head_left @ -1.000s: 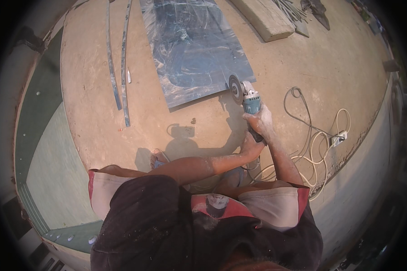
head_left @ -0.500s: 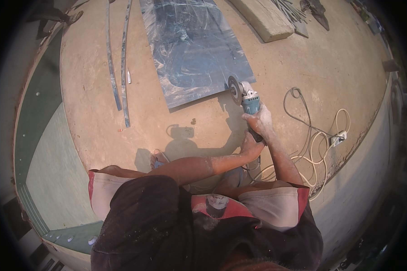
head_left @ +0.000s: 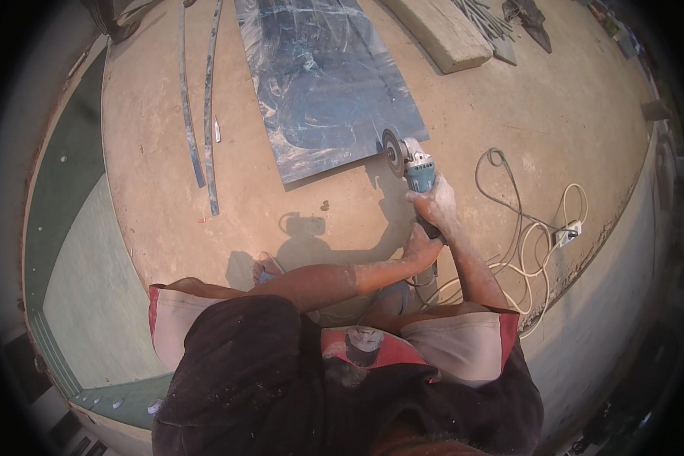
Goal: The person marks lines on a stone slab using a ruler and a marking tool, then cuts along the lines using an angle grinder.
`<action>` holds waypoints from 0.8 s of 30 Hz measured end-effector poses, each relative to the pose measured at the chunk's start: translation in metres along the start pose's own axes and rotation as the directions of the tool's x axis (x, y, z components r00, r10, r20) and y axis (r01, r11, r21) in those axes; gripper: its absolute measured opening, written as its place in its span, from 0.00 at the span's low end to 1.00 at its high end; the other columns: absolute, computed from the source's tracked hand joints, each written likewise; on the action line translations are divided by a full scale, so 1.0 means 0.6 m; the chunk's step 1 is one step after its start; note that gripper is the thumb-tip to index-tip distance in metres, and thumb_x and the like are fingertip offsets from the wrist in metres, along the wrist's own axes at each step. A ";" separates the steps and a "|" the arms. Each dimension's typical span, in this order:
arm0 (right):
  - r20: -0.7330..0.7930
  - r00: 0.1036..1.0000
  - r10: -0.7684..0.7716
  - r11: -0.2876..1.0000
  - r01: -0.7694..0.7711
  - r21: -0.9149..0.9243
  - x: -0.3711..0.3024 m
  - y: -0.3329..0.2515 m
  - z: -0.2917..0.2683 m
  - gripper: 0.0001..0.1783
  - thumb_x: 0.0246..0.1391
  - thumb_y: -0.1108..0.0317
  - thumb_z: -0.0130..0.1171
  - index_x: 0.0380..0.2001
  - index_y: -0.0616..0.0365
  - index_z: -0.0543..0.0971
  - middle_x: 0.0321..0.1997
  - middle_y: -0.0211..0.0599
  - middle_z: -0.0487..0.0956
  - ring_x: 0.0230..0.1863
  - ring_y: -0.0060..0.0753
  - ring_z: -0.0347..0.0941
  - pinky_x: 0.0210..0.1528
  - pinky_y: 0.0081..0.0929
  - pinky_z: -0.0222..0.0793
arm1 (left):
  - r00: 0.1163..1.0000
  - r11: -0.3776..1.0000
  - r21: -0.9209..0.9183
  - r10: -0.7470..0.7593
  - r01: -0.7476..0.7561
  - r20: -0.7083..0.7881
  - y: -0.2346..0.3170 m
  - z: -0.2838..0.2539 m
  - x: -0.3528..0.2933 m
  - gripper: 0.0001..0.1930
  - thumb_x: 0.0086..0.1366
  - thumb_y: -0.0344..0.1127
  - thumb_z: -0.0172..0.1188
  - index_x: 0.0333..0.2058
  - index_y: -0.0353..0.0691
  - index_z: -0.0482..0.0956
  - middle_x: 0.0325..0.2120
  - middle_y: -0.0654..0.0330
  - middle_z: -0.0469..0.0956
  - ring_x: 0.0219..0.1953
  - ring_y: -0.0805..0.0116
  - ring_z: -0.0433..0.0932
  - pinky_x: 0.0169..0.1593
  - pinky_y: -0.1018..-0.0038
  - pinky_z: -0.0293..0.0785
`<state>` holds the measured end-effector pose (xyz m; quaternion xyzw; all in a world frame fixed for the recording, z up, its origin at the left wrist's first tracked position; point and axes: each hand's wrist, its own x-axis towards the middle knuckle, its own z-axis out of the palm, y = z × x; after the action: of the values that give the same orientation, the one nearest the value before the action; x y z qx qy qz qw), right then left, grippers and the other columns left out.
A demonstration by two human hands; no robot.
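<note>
Both of my hands are closed around a teal angle grinder with a grey cutting disc. My right hand wraps its body close behind the metal head. Behind it, my left hand grips the dark rear end, my left forearm reaching across in front of me. The disc stands on edge by the near right corner of a blue sheet covered in crinkled clear film. Whether the disc touches the sheet's edge, I cannot tell.
Two long narrow strips lie left of the sheet, with a small white-bladed object beside them. A concrete beam is at the far right. Cables loop to a white socket block at right. Another person's foot shows far left.
The other person's leg and foot at the far left have shifted slightly. My hands and the grinder stay in nearly the same place.
</note>
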<state>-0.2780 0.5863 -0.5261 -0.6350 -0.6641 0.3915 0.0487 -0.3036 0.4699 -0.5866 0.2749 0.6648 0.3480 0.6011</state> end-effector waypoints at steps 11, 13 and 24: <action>-0.010 1.000 0.005 0.999 -0.005 -0.038 0.010 -0.005 0.001 0.38 0.40 0.58 0.72 0.54 0.66 0.75 0.48 0.61 0.83 0.52 0.59 0.81 0.54 0.45 0.77 | 0.997 0.996 -0.052 0.072 -0.072 0.001 -0.001 -0.003 0.009 0.45 0.54 0.55 0.71 0.55 0.23 0.60 0.47 0.34 0.78 0.53 0.38 0.79 0.55 0.53 0.74; -0.007 1.000 0.006 0.999 -0.007 -0.034 0.012 -0.002 0.001 0.38 0.40 0.58 0.72 0.54 0.66 0.75 0.48 0.61 0.83 0.52 0.59 0.81 0.55 0.45 0.77 | 0.999 0.998 -0.031 0.050 -0.050 -0.013 0.012 -0.004 0.002 0.45 0.54 0.54 0.71 0.56 0.23 0.59 0.47 0.34 0.78 0.53 0.38 0.79 0.56 0.53 0.74; -0.010 0.999 -0.041 0.999 0.041 -0.033 0.017 -0.006 -0.004 0.38 0.40 0.57 0.73 0.54 0.67 0.75 0.49 0.60 0.82 0.54 0.58 0.80 0.56 0.43 0.76 | 0.996 0.996 -0.056 0.071 -0.069 0.044 0.024 -0.014 0.010 0.38 0.59 0.46 0.69 0.58 0.23 0.66 0.48 0.40 0.79 0.52 0.49 0.80 0.55 0.57 0.73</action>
<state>-0.2818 0.5970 -0.5267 -0.6241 -0.6831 0.3760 0.0500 -0.3132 0.4822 -0.5782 0.2896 0.6309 0.3804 0.6111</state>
